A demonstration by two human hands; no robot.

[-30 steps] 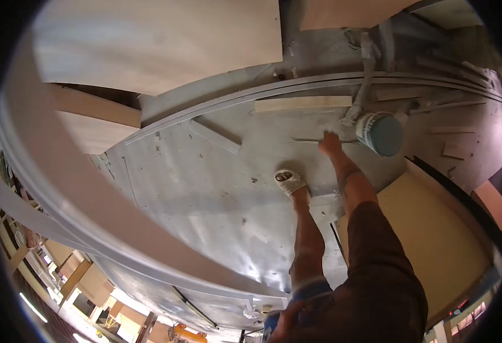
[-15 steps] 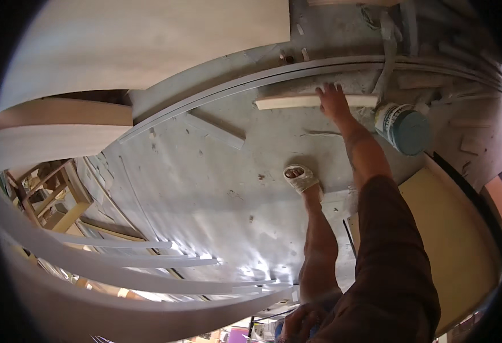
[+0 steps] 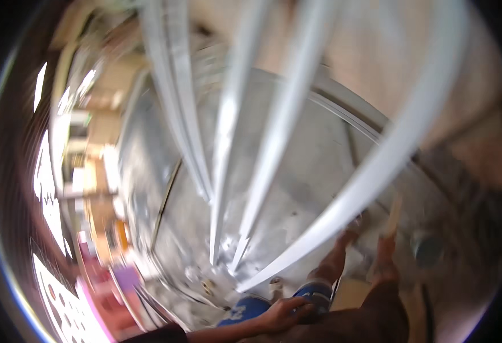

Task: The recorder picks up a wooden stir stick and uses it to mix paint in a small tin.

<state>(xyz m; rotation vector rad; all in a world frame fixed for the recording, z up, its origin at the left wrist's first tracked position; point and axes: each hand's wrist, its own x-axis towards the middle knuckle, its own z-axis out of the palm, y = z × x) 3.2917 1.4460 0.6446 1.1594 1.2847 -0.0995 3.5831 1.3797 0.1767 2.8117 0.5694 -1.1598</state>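
Observation:
My right hand point(image 3: 386, 247) is low on the right, blurred by motion, with its fingers closed around one end of a pale wooden strip point(image 3: 396, 214). The strip points up and away from the hand. My left hand point(image 3: 288, 313) lies over my bent leg near the blue shorts point(image 3: 249, 310), fingers loosely laid down and nothing seen in them. A dark sleeve covers my right upper arm. To the right of my right hand stands a bucket point(image 3: 428, 250), dim and smeared.
Several long white curved strips point(image 3: 276, 134) cross the view close in front, over the grey floor point(image 3: 302, 188). A pale rail point(image 3: 345, 113) runs along the floor behind them. Brown boxes point(image 3: 103, 123) and a purple item point(image 3: 127, 277) line the left side.
The view has swung sharply toward the left, bringing the white strips across the middle. My right hand, earlier reaching onto the wooden strip on the floor, now has the strip in its grasp.

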